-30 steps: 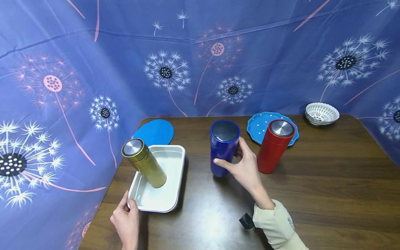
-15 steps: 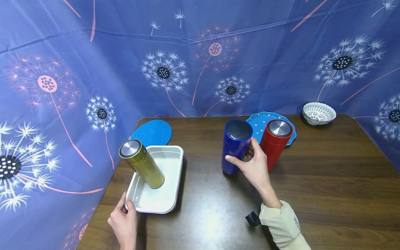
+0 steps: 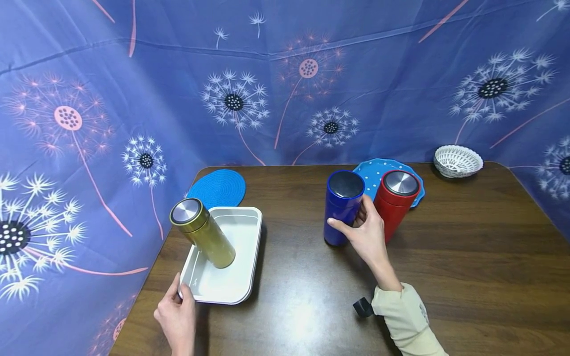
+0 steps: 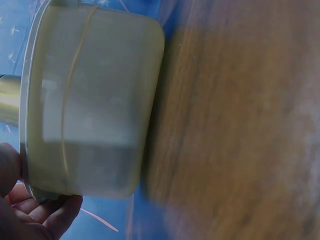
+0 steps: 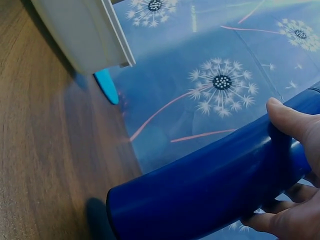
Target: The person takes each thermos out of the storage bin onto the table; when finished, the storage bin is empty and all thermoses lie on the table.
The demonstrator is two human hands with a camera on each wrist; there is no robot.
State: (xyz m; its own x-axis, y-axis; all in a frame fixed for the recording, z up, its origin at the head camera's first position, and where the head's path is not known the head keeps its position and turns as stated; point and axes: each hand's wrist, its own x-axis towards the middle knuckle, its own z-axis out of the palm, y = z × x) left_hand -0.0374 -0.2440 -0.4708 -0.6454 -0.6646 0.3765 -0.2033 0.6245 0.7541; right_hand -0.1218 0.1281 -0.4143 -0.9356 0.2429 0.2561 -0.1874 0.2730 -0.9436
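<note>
My right hand (image 3: 366,236) grips a blue thermos flask (image 3: 339,210) with a dark lid, thumb on its near side and fingers behind. In the right wrist view the base of the blue flask (image 5: 200,185) is close to the wooden tabletop, a shadow beside it. Just to its right a red thermos flask (image 3: 394,210) with a steel lid stands upright, partly behind the hand. My left hand (image 3: 177,314) pinches the near left corner of a white rectangular tub (image 3: 257,232). Inside that tub stands a gold thermos flask (image 3: 213,242).
Behind the red flask lies a blue dotted plate (image 3: 371,170). A white openwork bowl (image 3: 457,162) sits at the back right, and a round blue placemat (image 3: 218,188) at the back left. Dandelion-print cloth (image 3: 285,99) hangs along the table's (image 3: 481,247) far edge.
My right hand has carried the blue flask rightward, closer to the red one. My left hand keeps its hold on the tub, which has stayed in place with the gold flask.
</note>
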